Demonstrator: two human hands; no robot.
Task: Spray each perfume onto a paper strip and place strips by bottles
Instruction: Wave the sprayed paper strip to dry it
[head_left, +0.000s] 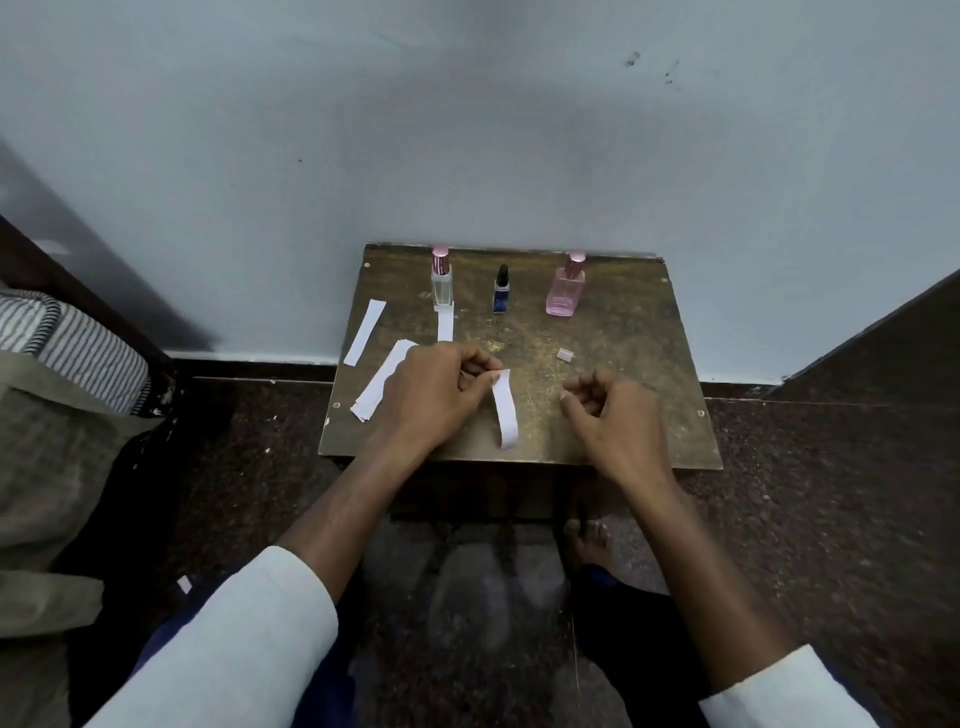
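Note:
Three perfume bottles stand in a row at the back of a small brown table (623, 332): a clear bottle with a pink cap (441, 283), a small dark blue bottle with a black top (501, 291) and a pink bottle (566, 288). A white paper strip (445, 323) lies directly in front of the clear bottle. My left hand (431, 395) pinches the top end of another white strip (505, 410), which hangs down over the table. My right hand (613, 415) hovers to the right with its fingers loosely curled and nothing in them.
A loose strip (365, 332) and a small stack of strips (382, 382) lie at the table's left side. A small clear cap (564, 355) rests right of centre. The wall stands just behind the table. A striped cloth (67, 343) lies at the left, and a bare foot (587, 540) shows below the table.

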